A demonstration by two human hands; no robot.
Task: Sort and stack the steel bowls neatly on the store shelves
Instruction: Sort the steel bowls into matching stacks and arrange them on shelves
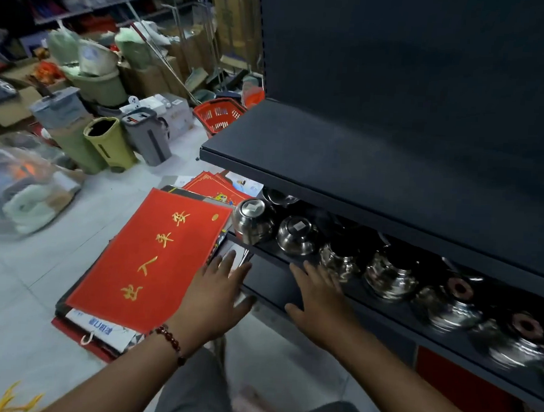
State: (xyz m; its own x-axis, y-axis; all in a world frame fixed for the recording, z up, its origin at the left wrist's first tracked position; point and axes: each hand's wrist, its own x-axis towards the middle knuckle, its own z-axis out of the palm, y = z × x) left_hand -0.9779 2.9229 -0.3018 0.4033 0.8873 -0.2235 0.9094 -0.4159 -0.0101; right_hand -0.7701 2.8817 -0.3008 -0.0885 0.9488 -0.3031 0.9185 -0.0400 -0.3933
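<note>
Both hands are seen spread flat with the fingers apart, and nothing is held in either. The left hand [219,289] is stretched out over the edge of a red mat [154,256] that lies on a pile of flat goods on the floor. The right hand [317,299] is reached toward the front lip of the lower shelf [273,284]; whether it touches the lip cannot be told from this blurred view. The bowls [297,235] are set upside down in a row along the lower shelf, running from the left end away to the right, some stacked. The upper shelf [345,165] is seen just above them. A red basket [220,115] stands on the floor beyond.
</note>
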